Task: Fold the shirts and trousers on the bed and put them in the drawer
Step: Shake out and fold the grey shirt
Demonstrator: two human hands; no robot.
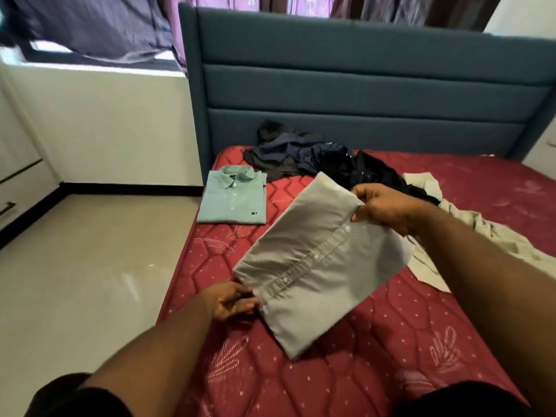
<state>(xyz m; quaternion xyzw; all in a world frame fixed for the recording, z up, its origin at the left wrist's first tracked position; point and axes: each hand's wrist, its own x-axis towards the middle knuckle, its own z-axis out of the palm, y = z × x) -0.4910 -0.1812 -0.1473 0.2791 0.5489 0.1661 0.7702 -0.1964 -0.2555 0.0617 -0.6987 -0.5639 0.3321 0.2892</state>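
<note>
Over the near left part of the mattress (346,371), a folded grey shirt (319,263) is held between two hands, its button placket facing up and running on a slant from the lower left to the upper right; the left hand (233,299) is at the shirt's lower left corner, close to the mattress's left edge, palm partly turned up, fingers loosely spread and reaching under the cloth, touching it rather than closing around it; the right hand (388,207) is closed in a pinch on the shirt's upper right edge, thumb on top and fingers curled behind, lifting that side clear of the bed; the shirt's lower corner sits low over the red quilted surface, though whether it touches cannot be told. Toward the far left corner of the mattress, a folded pale green shirt (233,198) lies flat with its collar toward the headboard (361,85) and its buttons up, close to the left edge and well apart from the grey one. Against the headboard, near the far edge, a heap of dark clothes (304,155) lies unfolded, navy and black pieces tangled together; the single garments cannot be told apart. Beside the heap, toward the right edge, a crumpled beige garment (487,236) spreads out, partly hidden behind the right forearm. Both arms are bare up to dark short sleeves at the bottom corners.
</note>
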